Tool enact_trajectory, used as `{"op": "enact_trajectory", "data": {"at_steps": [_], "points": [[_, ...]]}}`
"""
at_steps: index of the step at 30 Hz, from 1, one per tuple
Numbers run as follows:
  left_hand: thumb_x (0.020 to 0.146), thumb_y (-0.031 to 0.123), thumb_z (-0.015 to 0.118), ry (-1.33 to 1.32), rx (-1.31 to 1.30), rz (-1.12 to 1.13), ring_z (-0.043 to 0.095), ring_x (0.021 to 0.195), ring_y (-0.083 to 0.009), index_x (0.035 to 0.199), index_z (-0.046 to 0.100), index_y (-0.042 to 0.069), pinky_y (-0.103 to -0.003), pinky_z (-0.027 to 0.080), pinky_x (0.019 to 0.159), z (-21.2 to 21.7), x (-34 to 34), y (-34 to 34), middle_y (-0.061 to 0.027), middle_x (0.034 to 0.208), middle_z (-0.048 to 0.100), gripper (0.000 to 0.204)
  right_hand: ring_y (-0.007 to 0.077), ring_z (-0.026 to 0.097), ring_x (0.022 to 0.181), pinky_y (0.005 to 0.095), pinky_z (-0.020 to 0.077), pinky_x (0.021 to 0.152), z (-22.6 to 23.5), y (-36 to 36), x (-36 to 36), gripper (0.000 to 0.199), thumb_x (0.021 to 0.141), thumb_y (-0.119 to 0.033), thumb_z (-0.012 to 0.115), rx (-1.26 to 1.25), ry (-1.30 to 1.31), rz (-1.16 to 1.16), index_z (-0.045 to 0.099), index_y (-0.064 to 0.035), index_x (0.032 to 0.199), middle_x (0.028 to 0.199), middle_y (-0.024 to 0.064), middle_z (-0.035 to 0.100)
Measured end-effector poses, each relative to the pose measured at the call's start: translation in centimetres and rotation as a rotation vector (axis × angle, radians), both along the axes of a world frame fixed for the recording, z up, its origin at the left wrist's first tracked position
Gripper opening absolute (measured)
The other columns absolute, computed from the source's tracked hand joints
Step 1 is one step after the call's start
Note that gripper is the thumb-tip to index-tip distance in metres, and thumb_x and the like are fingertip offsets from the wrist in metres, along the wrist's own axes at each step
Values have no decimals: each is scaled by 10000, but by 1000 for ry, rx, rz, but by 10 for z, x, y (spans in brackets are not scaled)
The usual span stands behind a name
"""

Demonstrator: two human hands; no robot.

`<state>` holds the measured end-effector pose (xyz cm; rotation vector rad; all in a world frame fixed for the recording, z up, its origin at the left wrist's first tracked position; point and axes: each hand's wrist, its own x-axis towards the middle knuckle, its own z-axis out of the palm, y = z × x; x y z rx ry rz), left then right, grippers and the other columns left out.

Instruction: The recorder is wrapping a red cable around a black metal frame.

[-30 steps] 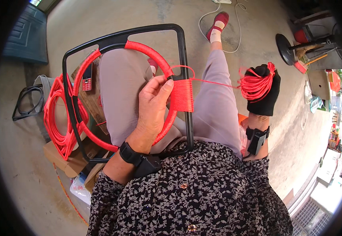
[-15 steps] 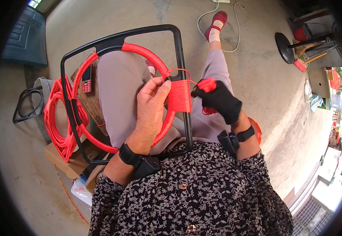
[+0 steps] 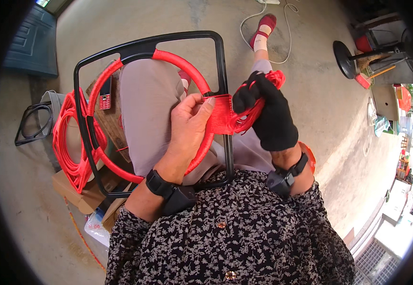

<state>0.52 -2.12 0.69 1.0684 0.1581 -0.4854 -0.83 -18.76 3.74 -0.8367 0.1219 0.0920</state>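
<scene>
Red cord bundle [image 3: 258,97] sits clamped in the gloved right hand [image 3: 269,116] — fingers curled shut round the hank, loose loops poking out above the knuckles. From that fist a short run of strands goes left and slightly down into the woven red band [image 3: 218,115], which bridges the gap between the red-wrapped ring [image 3: 182,66] and the right upright of the black frame [image 3: 221,71].

Left hand [image 3: 189,130] is bare, fingers [image 3: 201,105] laid flat and close together on the band's left end, thumb side pinning it against the ring. Not gripping any cord that I can see — pressing, more than holding.

Key geometry: band runs roughly left-right, crossing the upright at about a right angle. The hank is just right of the upright, touching or nearly touching the band's right end; cord between hank and band is short and looks slack-ish, hard to call. Right hand is the nearer one to the free cord; left is nearer the finished wraps.

Frame rests across the person's lap, long side running away from the body. Out past the frame's left edge a big coil of the same red cord [image 3: 68,142] lies on a cardboard box [image 3: 80,197] on the concrete floor [image 3: 25,228] — well apart from both hands.
</scene>
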Motion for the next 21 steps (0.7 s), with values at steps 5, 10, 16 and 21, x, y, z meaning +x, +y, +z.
{"op": "enact_trajectory", "data": {"at_steps": [5,10,16,21], "points": [[924,126,605,-48,74,-102,577,737,-39,999,601,1,-214,490,669,0,1,3,-21,881,636,146,187,551,627,310,461,654,19,2,-12,265,947,-237,492,114,112,43,487,-48,762,633,42,498],[931,170,600,60,-110,-141,610,767,-85,1053,589,-4,-249,518,698,8,-1,3,-55,912,644,214,229,657,883,318,515,763,12,-40,-22,371,956,-307,492,-534,179,-155,553,13,1133,1016,133,667],[946,182,566,105,-146,-265,655,875,-205,1142,560,-6,-322,536,792,11,-3,7,-138,1010,651,272,183,579,725,305,479,641,-71,-158,-53,431,980,-383,457,-120,329,-487,536,3,1155,859,87,619],[946,173,563,101,-160,-292,653,879,-207,1140,550,-19,-329,534,806,11,-8,4,-139,1013,649,273,168,565,782,297,484,685,-111,-226,-87,471,989,-407,415,-236,369,-651,512,-55,1286,1032,61,613]]}}
